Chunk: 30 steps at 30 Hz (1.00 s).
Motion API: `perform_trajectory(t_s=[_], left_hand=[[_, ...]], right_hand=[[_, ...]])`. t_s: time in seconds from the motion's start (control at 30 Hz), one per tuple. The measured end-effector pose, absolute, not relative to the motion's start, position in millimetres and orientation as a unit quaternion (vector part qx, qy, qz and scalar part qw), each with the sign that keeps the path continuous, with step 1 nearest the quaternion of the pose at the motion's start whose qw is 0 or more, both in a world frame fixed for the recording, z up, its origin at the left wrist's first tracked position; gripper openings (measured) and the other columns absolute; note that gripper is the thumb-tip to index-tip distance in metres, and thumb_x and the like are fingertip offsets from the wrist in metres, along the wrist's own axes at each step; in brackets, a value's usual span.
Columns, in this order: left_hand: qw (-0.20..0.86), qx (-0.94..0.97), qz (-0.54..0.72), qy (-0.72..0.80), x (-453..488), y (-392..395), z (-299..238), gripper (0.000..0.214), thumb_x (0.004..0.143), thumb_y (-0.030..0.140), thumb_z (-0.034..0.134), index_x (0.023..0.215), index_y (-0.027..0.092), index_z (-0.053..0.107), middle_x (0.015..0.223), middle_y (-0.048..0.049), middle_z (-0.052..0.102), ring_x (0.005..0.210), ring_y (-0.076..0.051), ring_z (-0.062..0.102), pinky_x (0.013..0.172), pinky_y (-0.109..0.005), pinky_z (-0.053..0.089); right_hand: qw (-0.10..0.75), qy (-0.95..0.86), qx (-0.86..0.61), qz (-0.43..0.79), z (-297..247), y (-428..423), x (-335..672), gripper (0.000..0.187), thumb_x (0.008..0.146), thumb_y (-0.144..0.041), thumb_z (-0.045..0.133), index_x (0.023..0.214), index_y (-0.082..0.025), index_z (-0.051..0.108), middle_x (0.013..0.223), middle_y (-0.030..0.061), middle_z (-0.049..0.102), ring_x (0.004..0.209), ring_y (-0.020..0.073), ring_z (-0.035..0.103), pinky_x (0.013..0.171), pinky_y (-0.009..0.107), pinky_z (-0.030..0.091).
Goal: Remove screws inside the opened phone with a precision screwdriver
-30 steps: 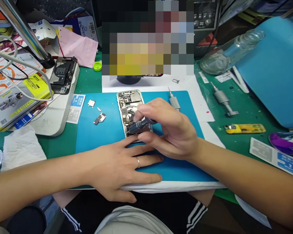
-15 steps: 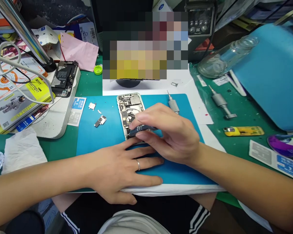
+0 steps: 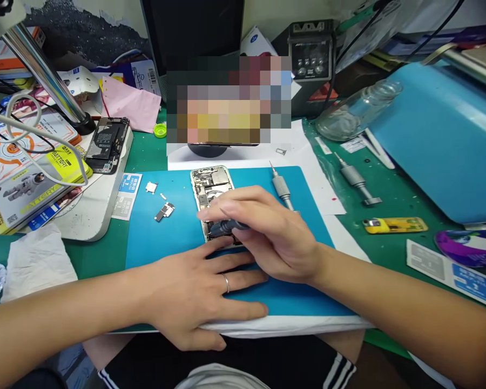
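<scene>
An opened phone (image 3: 209, 186) lies face down on a blue work mat (image 3: 162, 237), its inner parts showing. My right hand (image 3: 271, 232) is closed round a dark tool (image 3: 225, 226) whose tip rests on the phone's lower half. My left hand (image 3: 198, 289) lies flat on the mat just below the phone, fingers stretched out, a ring on one finger, fingertips touching the phone's bottom edge. Two small metal parts (image 3: 164, 210) lie loose on the mat to the left of the phone.
A grey screwdriver (image 3: 281, 188) lies right of the phone, another (image 3: 354, 179) on the green mat with a yellow tool (image 3: 392, 225). A second opened phone (image 3: 106, 143) sits on a white pad at left. Boxes, tissue (image 3: 38, 259), a glass bottle (image 3: 354, 111) and a blue panel (image 3: 445, 135) crowd the edges.
My right hand has shifted slightly left with the tool over the phone's lower half. The view has tilted up a little. My left hand has stayed flat on the mat.
</scene>
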State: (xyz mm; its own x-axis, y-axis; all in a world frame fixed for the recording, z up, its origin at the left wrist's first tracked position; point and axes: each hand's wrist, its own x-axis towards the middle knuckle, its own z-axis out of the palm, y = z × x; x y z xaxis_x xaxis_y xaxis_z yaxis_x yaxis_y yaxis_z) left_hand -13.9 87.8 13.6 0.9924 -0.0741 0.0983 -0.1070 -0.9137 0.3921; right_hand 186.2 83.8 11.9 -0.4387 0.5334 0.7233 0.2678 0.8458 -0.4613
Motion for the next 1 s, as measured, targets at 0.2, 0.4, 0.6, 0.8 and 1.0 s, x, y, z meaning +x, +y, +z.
perform_trajectory(t_s=[0.2, 0.4, 0.6, 0.8, 1.0], left_hand=[[0.210, 0.976, 0.044, -0.045, -13.2, 88.3, 15.1, 0.056, 0.089, 0.046, 0.061, 0.139, 0.020, 0.057, 0.155, -0.0139, 0.044, 0.145, -0.036, 0.036, 0.119, -0.055, 0.030], [0.203, 0.977, 0.033, -0.047, -13.6, 88.1, 14.8, 0.057, 0.089, 0.047, 0.060, 0.140, 0.021, 0.056, 0.155, -0.0134, 0.044, 0.146, -0.035, 0.034, 0.122, -0.055, 0.022], [0.207, 0.977, 0.022, -0.048, -12.4, 88.8, 15.9, 0.056, 0.091, 0.046, 0.057, 0.141, 0.021, 0.054, 0.155, -0.0131, 0.043, 0.145, -0.035, 0.035, 0.120, -0.054, 0.024], [0.206, 0.977, 0.020, -0.051, -11.9, 88.8, 16.8, 0.057, 0.090, 0.046, 0.058, 0.141, 0.021, 0.054, 0.154, -0.0135, 0.044, 0.142, -0.035, 0.037, 0.118, -0.056, 0.027], [0.212, 0.976, 0.030, -0.039, -14.4, 87.7, 14.7, 0.057, 0.090, 0.046, 0.058, 0.141, 0.021, 0.054, 0.157, -0.0132, 0.042, 0.138, -0.035, 0.043, 0.117, -0.053, 0.029]], right_hand=[[0.474, -0.841, -0.235, 0.114, 12.8, 85.6, 187.7, 0.044, 0.098, -0.012, 0.053, 0.141, -0.020, 0.049, 0.091, 0.0031, 0.074, 0.085, 0.0150, 0.070, 0.085, 0.034, 0.057], [0.459, -0.844, -0.254, 0.115, 13.0, 83.7, 186.3, 0.048, 0.104, -0.015, 0.039, 0.151, -0.021, 0.039, 0.112, 0.0070, 0.073, 0.111, 0.0185, 0.065, 0.093, 0.036, 0.059], [0.478, -0.836, -0.239, 0.124, 10.0, 89.8, 187.2, 0.041, 0.099, -0.016, 0.052, 0.140, -0.022, 0.050, 0.092, 0.0023, 0.073, 0.084, 0.0142, 0.067, 0.085, 0.033, 0.056], [0.475, -0.828, -0.243, 0.172, 4.7, 92.7, 188.3, 0.048, 0.098, -0.011, 0.049, 0.145, -0.019, 0.041, 0.113, 0.0098, 0.071, 0.109, 0.0188, 0.066, 0.096, 0.037, 0.055], [0.464, -0.843, -0.211, 0.175, 7.1, 90.4, 185.4, 0.042, 0.100, -0.017, 0.051, 0.141, -0.020, 0.044, 0.104, 0.0065, 0.071, 0.092, 0.0149, 0.066, 0.091, 0.037, 0.055]])
